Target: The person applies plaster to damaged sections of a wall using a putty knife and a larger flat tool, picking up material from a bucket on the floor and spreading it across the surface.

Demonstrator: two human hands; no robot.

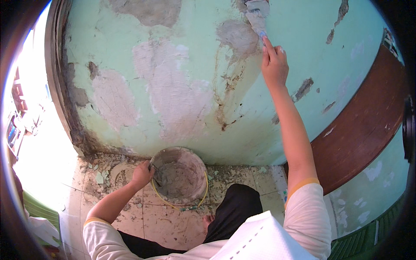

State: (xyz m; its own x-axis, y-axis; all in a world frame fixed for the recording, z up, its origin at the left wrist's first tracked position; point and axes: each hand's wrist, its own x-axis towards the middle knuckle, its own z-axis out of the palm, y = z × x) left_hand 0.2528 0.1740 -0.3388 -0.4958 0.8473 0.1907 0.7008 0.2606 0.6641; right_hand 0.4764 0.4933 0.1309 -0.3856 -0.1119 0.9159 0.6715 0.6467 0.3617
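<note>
My right hand [274, 65], arm stretched up, grips a putty knife [256, 16] smeared with grey-white paste. Its blade lies against the upper wall, beside a rough grey patch [237, 37]. Low on the left, my left hand [142, 173] is closed at the left rim of a round bucket [200, 162]. Grey mortar [180, 175] coats the bucket's inside. A dark thin piece [157, 177] shows just inside the rim by my left fingers; whether they hold it I cannot tell. The yellow bucket handle [167, 203] hangs down on the near side.
Peeling pale green wall [190, 117] fills the view ahead, with whitish filled patches [177, 86]. Debris and paint flakes [102, 177] litter the tiled floor [156, 223]. A worn frame edge [60, 86] borders a bright opening at left. At right is a brown panel [359, 125].
</note>
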